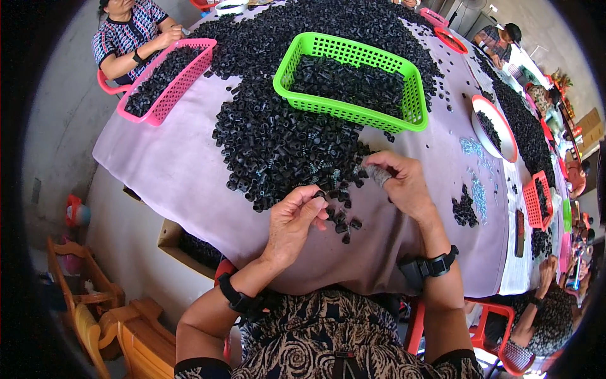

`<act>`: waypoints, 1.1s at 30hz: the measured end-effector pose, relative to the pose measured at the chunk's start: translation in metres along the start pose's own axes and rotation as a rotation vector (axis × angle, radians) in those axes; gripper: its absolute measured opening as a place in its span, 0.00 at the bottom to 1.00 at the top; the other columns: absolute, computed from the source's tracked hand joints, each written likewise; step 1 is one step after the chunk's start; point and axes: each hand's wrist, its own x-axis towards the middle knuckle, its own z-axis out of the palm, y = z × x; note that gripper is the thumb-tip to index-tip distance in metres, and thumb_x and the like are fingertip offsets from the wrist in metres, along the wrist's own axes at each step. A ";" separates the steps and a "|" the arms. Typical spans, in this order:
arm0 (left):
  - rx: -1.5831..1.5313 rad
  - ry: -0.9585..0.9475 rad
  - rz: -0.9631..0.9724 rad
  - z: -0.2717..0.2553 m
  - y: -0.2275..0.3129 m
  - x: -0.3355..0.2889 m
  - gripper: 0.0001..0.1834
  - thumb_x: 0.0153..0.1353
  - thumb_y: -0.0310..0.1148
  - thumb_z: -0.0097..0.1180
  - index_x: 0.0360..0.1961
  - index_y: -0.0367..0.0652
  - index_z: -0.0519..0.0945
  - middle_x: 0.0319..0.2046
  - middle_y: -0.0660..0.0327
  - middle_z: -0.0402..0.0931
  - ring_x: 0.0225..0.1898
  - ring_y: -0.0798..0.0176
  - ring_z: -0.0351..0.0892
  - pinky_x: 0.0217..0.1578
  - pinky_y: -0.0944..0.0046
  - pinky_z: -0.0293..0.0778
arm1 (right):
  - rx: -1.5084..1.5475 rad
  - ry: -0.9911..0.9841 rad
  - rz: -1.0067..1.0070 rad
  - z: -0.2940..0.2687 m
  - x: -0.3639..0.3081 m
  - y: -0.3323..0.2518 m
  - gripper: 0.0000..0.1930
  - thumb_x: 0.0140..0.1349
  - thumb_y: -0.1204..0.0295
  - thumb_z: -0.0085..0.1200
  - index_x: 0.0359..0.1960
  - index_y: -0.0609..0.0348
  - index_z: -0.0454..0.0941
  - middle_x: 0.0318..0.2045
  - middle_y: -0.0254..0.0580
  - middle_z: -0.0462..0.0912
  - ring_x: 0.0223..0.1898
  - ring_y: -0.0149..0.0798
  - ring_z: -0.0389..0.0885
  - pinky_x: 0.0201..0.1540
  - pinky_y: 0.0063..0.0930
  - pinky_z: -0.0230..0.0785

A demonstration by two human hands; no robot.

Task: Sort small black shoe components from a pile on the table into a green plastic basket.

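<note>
The left hand (293, 218) pinches a small black piece (320, 196) at the near side of a big pile of black pieces (271, 136) on the cloth-covered counter (161, 151). The right hand (407, 186) is curled at the pile's right side, with a gray wrap (379, 175) on a finger; I cannot tell if it holds anything. A green basket (347, 108) sits on the far side and hides some of the black pieces behind it. A pink basket (180, 88) is at the far left, by another person (129, 31). On the right are pale blue bits (480, 199), a white bowl (505, 131) with a red rim and a red basket (532, 211). Any writing is too small to read
</note>
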 end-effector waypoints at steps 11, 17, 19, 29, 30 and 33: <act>-0.006 0.000 -0.027 -0.002 -0.001 -0.001 0.13 0.64 0.28 0.53 0.49 0.37 0.75 0.34 0.59 0.78 0.31 0.68 0.77 0.28 0.67 0.77 | -0.135 -0.070 -0.098 0.007 0.002 -0.017 0.20 0.44 0.91 0.48 0.39 0.60 0.77 0.31 0.41 0.77 0.34 0.38 0.77 0.36 0.27 0.70; 0.049 -0.021 -0.017 -0.001 0.001 -0.001 0.13 0.64 0.28 0.53 0.48 0.36 0.75 0.34 0.59 0.78 0.31 0.69 0.77 0.29 0.68 0.76 | -0.440 -0.250 -0.137 0.008 0.002 -0.026 0.21 0.35 0.88 0.51 0.36 0.59 0.75 0.33 0.45 0.76 0.41 0.53 0.72 0.45 0.36 0.68; 0.059 -0.025 -0.023 -0.001 0.001 -0.001 0.12 0.64 0.27 0.53 0.48 0.36 0.75 0.34 0.59 0.78 0.31 0.69 0.77 0.29 0.68 0.76 | -0.360 -0.217 -0.186 0.000 0.003 -0.013 0.20 0.36 0.88 0.52 0.36 0.59 0.76 0.32 0.44 0.77 0.38 0.50 0.74 0.43 0.34 0.69; 0.072 -0.024 -0.026 0.000 0.002 -0.001 0.12 0.64 0.27 0.53 0.47 0.36 0.76 0.34 0.60 0.78 0.31 0.70 0.76 0.29 0.69 0.76 | -0.081 0.195 -0.002 -0.012 0.004 0.002 0.16 0.47 0.91 0.48 0.37 0.62 0.78 0.27 0.35 0.78 0.29 0.25 0.73 0.32 0.19 0.68; 0.071 -0.024 -0.021 0.000 0.001 -0.001 0.12 0.64 0.27 0.53 0.47 0.36 0.76 0.34 0.60 0.78 0.31 0.70 0.76 0.28 0.69 0.76 | -0.061 0.174 -0.007 -0.012 0.004 0.008 0.17 0.46 0.92 0.46 0.36 0.62 0.78 0.28 0.36 0.78 0.29 0.25 0.73 0.32 0.19 0.67; 0.076 -0.033 -0.018 -0.001 0.001 -0.001 0.12 0.64 0.27 0.53 0.47 0.36 0.76 0.33 0.60 0.78 0.31 0.70 0.76 0.28 0.69 0.76 | -0.053 0.116 -0.008 -0.013 0.003 0.007 0.18 0.45 0.93 0.44 0.36 0.63 0.78 0.29 0.37 0.78 0.30 0.27 0.73 0.33 0.20 0.67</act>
